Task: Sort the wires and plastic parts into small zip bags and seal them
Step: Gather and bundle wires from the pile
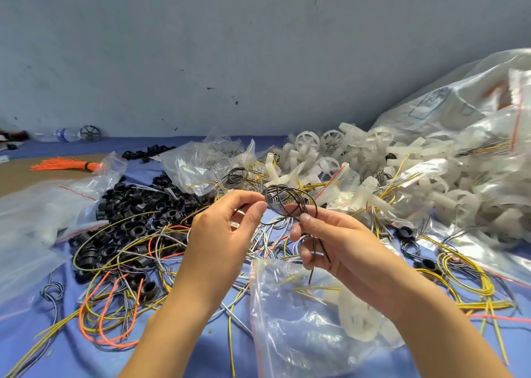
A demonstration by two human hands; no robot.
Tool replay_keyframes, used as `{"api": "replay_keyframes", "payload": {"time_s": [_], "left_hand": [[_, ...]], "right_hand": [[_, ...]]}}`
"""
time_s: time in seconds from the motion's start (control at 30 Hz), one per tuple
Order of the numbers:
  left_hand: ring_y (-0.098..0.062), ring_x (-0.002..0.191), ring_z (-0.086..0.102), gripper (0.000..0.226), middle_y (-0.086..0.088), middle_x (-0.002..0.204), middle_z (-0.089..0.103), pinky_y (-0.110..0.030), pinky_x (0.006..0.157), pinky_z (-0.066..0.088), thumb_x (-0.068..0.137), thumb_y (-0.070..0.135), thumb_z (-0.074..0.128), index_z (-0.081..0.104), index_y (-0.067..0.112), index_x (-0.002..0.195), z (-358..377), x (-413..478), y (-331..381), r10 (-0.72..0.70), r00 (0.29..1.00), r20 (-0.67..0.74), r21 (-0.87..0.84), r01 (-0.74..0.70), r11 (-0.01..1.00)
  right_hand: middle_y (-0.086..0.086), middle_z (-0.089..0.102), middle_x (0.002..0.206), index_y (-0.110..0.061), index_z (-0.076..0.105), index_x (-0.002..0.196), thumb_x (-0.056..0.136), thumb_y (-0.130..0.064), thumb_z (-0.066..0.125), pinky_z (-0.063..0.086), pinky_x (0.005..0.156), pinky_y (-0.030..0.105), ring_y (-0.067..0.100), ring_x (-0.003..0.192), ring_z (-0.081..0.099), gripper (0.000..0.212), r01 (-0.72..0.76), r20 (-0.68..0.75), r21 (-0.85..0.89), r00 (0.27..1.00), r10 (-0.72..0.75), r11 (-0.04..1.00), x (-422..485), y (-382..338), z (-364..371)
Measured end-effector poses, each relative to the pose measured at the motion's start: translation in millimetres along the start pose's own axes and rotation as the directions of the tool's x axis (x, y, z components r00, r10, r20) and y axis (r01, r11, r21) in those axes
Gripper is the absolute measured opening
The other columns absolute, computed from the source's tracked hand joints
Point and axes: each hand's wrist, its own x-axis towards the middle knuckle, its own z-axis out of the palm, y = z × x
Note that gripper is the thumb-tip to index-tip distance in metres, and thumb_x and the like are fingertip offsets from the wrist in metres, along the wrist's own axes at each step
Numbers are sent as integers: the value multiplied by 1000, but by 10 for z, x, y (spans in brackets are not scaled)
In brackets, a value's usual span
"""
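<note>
A coil of black wire (290,199) is held up between both hands over the blue cloth. My left hand (221,234) pinches the coil's left side with thumb and forefinger. My right hand (333,242) grips the coil's lower right, and the wire's loose ends hang down past its fingers. Below my right hand lies a small clear zip bag (301,320) with a red seal strip; a white plastic part (359,317) and yellow wires are inside it.
Black plastic rings (129,222) are heaped at the left among loose yellow, orange and grey wires (115,306). White plastic wheels (373,159) pile up at the right beside large clear bags (459,104). More zip bags (43,214) lie at the far left. An orange wire bundle (66,164) sits further back.
</note>
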Motion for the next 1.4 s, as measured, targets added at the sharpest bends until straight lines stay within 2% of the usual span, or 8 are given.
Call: {"api": "replay_keyframes", "payload": {"time_s": [0.33,0.5,0.63,0.8,1.03,1.23,1.3,1.4], "left_hand": [[-7,70,63,3,20,83,66,-15,62,46,91,32,66,69,31,92,6,-21,-19,78,997,-28,125,-74,989],[-8,68,63,5,16,78,66,-16,60,46,91,33,65,67,30,88,5,-15,-20,56,997,-58,97,-50,994],[-4,65,62,6,16,74,67,-15,58,45,89,29,67,65,29,83,-27,-4,-19,20,992,-121,83,-10,997],[0,69,61,9,19,75,66,-20,58,45,85,27,65,60,27,78,-107,17,-38,-6,986,-168,143,30,989],[-4,67,60,12,18,74,66,-29,58,46,77,29,68,57,27,72,-233,23,-96,-60,975,-215,172,98,980],[-12,70,66,14,6,72,71,-36,66,54,73,32,67,55,24,73,-261,14,-80,-113,984,-141,93,126,988],[-12,70,68,19,5,73,72,-34,66,54,68,41,61,55,24,73,-280,18,-63,-125,982,-141,47,133,990],[-14,67,67,16,4,73,73,-42,68,55,68,39,61,56,25,73,-334,40,-61,-142,978,-153,-41,137,990]], "right_hand": [[3,66,82,-18,72,104,88,-23,59,45,53,20,13,56,55,22,-9,35,11,999,9,1000,-11,25,-36],[3,66,80,-12,65,118,88,-21,58,44,52,20,12,56,54,32,-5,42,15,999,4,1000,-24,31,-57],[4,60,73,-9,54,129,87,-15,56,41,48,18,11,50,45,43,11,17,111,1000,-13,994,-35,1,-83],[3,58,68,-8,54,131,85,-16,56,41,46,18,9,47,43,46,6,1,89,1000,-6,996,-56,-18,-120],[2,59,70,-12,67,117,92,-19,52,37,49,19,13,54,47,31,67,-25,-159,997,-72,985,-71,-71,-211],[-2,64,65,-18,71,103,102,-8,44,34,47,18,12,49,51,29,112,-146,-400,972,-184,909,-15,-103,-290],[-3,65,65,-22,71,100,103,-7,44,36,47,16,11,49,53,32,128,-184,-491,952,-246,862,-7,-102,-312],[-7,67,68,-31,69,97,102,-10,44,40,53,18,11,53,54,33,137,-183,-722,908,-377,679,-17,-94,-330]]}}
